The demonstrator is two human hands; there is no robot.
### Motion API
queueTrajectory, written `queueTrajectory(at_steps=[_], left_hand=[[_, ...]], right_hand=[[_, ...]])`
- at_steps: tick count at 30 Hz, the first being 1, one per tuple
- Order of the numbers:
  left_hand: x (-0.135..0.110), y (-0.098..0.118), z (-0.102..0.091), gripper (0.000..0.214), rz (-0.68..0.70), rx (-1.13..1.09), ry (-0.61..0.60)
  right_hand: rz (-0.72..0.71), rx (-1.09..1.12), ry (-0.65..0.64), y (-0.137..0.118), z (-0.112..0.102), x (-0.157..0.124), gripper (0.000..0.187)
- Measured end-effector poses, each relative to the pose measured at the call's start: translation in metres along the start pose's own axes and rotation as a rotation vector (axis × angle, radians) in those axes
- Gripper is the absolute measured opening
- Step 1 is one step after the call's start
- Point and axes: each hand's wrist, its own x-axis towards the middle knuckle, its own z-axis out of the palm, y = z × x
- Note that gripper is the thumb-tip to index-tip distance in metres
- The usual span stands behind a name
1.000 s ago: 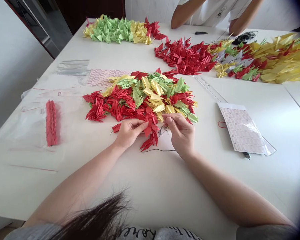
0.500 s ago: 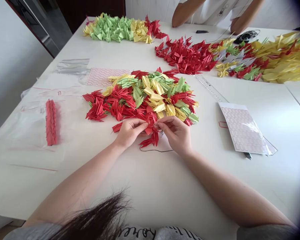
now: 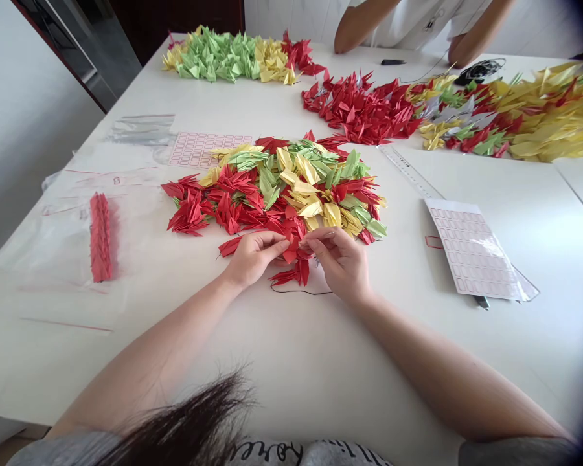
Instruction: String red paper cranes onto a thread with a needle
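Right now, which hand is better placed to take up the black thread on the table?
Probably the right hand: it sits just above the black thread, while the left hand is pressed against a red paper crane. What the right hand's fingers pinch is too small to tell.

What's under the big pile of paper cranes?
The pile of paper cranes sits on a white table, and a sheet of label boxes pokes out at its far left. Whatever lies under the middle is hidden.

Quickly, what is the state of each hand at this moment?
Left hand: closed, pinching a red origami crane.
Right hand: closed at the fingertips; the held thing is too small to tell, perhaps the black thread.
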Motion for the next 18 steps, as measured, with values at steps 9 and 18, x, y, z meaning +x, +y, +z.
queueTrajectory(at_steps=[9, 18], left_hand=[[-0.0009, 0.0033, 0.0, 0.035, 0.001, 0.032, -0.031], [0.0003, 0.0033, -0.0028, 0.032, -0.02, 0.034, -0.071]], right_hand=[[0.004, 0.1, 0.046, 0.0036, 0.0029, 0.0011, 0.013], [0.049, 0.19, 0.055, 0.0013, 0.004, 0.0033, 0.019]])
